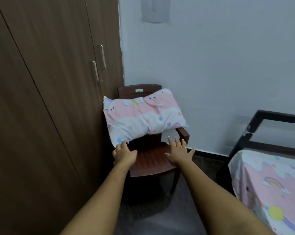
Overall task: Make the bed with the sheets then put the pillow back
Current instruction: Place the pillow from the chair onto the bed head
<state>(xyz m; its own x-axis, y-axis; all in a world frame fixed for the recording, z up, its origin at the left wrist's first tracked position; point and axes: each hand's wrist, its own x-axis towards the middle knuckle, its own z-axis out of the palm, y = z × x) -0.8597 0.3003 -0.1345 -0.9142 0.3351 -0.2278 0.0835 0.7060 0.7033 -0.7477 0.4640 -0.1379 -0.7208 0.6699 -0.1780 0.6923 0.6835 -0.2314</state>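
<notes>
A pink and white pillow [143, 116] with stars and unicorns lies across the arms of a dark red plastic chair [151, 160]. My left hand [124, 152] touches the pillow's lower left corner, its fingers bent at the edge. My right hand [179, 152] hovers over the seat just below the pillow's right half, fingers spread and straight, holding nothing. The bed [268, 189] at the lower right is covered by a matching pink sheet with rainbows and suns.
A tall brown wardrobe [46, 99] with metal handles fills the left side, close against the chair. The bed's dark frame [255, 129] stands against the pale wall. Dark floor [151, 217] lies between chair and bed.
</notes>
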